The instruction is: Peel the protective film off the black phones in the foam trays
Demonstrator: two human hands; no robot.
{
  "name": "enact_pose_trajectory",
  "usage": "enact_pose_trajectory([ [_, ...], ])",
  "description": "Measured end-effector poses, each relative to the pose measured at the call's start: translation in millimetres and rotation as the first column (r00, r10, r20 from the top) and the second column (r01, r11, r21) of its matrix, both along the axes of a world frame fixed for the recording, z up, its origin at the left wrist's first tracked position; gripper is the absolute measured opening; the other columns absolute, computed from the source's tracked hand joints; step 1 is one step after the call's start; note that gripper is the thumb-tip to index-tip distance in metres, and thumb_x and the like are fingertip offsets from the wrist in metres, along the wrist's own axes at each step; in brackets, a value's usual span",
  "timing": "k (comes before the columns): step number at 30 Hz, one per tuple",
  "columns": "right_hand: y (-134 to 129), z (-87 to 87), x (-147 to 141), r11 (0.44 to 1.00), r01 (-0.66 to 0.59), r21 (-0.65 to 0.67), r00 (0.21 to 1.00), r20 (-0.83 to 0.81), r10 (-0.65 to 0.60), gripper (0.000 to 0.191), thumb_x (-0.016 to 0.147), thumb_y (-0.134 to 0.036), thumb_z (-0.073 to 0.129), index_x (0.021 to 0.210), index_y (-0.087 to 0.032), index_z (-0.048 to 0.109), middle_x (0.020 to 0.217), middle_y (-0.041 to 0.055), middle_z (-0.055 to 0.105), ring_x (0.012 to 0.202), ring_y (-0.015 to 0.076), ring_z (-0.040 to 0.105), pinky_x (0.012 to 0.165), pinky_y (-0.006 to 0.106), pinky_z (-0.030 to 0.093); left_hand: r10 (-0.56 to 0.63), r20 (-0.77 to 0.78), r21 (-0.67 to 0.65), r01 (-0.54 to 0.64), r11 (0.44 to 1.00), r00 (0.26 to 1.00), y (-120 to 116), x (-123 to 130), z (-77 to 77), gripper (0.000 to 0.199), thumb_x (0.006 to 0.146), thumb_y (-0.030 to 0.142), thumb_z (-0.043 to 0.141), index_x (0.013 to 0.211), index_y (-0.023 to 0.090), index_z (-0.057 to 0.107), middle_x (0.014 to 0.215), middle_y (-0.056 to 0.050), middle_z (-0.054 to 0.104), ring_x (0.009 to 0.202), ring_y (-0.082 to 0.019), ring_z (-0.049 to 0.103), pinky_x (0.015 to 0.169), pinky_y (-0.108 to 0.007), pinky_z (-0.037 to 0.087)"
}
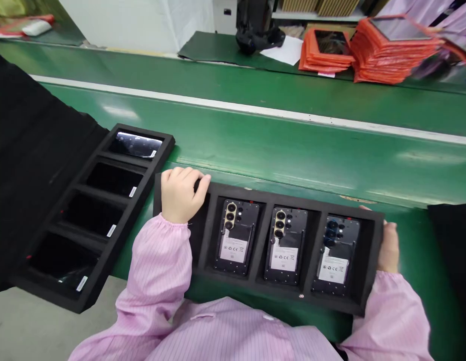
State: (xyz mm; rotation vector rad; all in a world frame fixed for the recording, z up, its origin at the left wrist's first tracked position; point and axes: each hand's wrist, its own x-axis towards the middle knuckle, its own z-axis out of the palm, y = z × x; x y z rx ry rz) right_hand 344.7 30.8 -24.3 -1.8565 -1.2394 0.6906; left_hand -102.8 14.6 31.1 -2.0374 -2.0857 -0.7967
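A long black foam tray (262, 240) lies tilted slightly on the green surface in front of me. Three phones (287, 220) without back covers rest in its compartments, showing camera lenses and white battery labels. My left hand (183, 194) is closed over the tray's left end, its fingers curled by the far rim. Hand and sleeve cover part of the leftmost compartment, so I cannot tell what it holds. Around the right end, my right hand (390, 245) grips the same tray; most of its fingers are hidden behind the wall.
Left of me, a second black foam tray (137, 215) holds several dark glossy screens with small white stickers. Black cloth (37, 150) lies beyond it. Across the green bench (255, 95) sit stacks of red pouches (394, 55), a white sheet (283, 50) and a black object (257, 39).
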Motion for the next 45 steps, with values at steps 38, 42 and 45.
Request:
enact_pose_trajectory([
  [38,8,-8.7,4,0.987,0.134,0.085,0.981,-0.155,-0.12,0.058,0.049,-0.06,0.077,0.084,-0.015,0.068,0.08,0.0066,0.069,0.084,0.0225,0.063,0.087,0.04,0.051,-0.02,0.047,-0.18,0.029,0.983,0.999,10,0,-7.3,0.026,0.095,0.031,0.044,0.079,0.022,0.062,0.085,-0.001,0.071,0.09,-0.023,0.059,0.09,-0.041,0.034],
  [42,8,-8.3,4,0.987,0.145,0.073,0.981,-0.141,-0.134,0.058,0.049,-0.06,0.076,0.085,-0.015,0.07,0.085,0.0077,0.07,0.085,0.0222,0.064,0.087,0.038,0.051,-0.032,0.048,-0.169,0.04,0.985,0.998,10,0,-6.6,0.026,0.095,0.031,0.044,0.079,0.022,0.062,0.084,-0.001,0.071,0.089,-0.023,0.059,0.09,-0.041,0.035],
  [45,8,-7.3,4,0.986,0.154,0.064,0.981,-0.134,-0.144,0.06,0.049,-0.06,0.075,0.087,-0.015,0.071,0.089,0.0093,0.071,0.089,0.0237,0.064,0.088,0.038,0.05,-0.03,0.049,-0.181,0.038,0.983,0.998,13,-3,-10.4,0.027,0.095,0.032,0.044,0.081,0.021,0.064,0.086,-0.002,0.071,0.09,-0.024,0.059,0.09,-0.042,0.036],
])
